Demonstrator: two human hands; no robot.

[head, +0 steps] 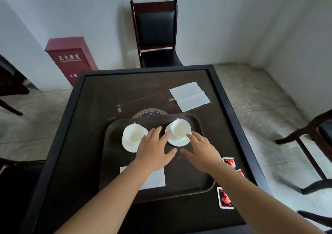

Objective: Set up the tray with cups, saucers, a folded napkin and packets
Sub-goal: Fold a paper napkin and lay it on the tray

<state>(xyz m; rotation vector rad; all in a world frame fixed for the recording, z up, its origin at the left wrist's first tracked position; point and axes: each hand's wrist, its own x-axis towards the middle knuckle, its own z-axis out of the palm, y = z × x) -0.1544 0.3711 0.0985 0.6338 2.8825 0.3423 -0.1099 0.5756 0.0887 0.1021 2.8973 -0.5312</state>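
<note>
My left hand (154, 151) and right hand (201, 151) spread flat, holding nothing, white cup on saucer (179, 132) at twelve o'clock between them, glossy, upright on dark tray (188, 179)

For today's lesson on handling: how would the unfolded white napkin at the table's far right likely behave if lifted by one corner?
The napkin looks thin and creased, so it would probably droop, not stay stiff. It likely weighs very little. Lying flat on the table, it cannot roll or tip.

- Red cabinet (71, 59), upper left of the frame: white Chinese characters on its front, with a smaller line beneath and two more characters lower down, all too blurred to read.
- Red packets (224, 197), lower right: print illegible.
</note>
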